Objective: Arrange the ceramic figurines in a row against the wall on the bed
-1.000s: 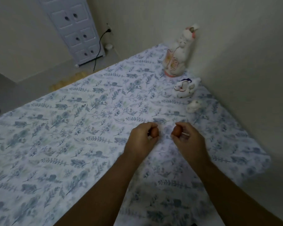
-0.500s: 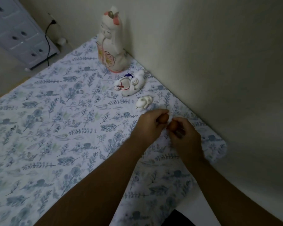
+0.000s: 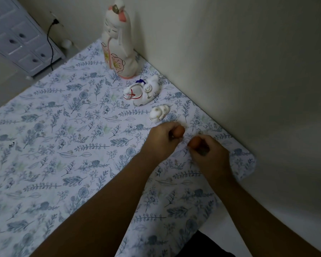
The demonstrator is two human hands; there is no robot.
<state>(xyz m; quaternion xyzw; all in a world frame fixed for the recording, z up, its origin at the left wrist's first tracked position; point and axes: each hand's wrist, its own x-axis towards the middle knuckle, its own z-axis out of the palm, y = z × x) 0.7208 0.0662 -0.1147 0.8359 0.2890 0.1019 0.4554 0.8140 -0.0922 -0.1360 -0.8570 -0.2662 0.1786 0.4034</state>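
Three white ceramic figurines stand in a row along the wall on the bed. A tall doll figurine [image 3: 119,45] with pink flowers is farthest. A lying animal figurine [image 3: 142,92] with red lines comes after it, then a tiny white figurine [image 3: 158,113]. My left hand [image 3: 162,140] is closed on a small orange-brown figurine [image 3: 179,131] just below the tiny white one. My right hand [image 3: 208,153] grips another small orange-brown figurine [image 3: 195,141], low over the sheet and close to the wall. Both brown pieces are mostly hidden by fingers.
The bed carries a white sheet [image 3: 72,145] with a blue leaf print. The pale wall [image 3: 248,71] runs along its right side. A white drawer cabinet [image 3: 20,36] and a black cable [image 3: 51,47] stand beyond the bed's far end. The sheet's corner [image 3: 248,164] ends near my right hand.
Both hands have moved toward the wall with their brown figurines and drawn slightly apart. The view has turned, so the row of white figurines now sits nearer the centre.
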